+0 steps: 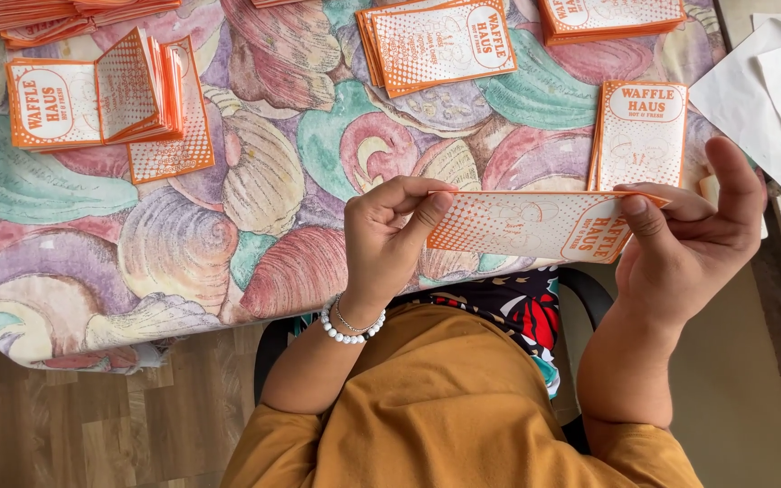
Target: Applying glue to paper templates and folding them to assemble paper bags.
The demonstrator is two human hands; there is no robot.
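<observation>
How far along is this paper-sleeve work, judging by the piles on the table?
Looks done: several orange-and-white stacks lie on the shell-patterned tablecloth, plus a partly opened pile at the far left. In hand: the left hand and right hand pinch one paper sleeve at its two ends. What is left cannot be told; no unworked supply stands out.
</observation>
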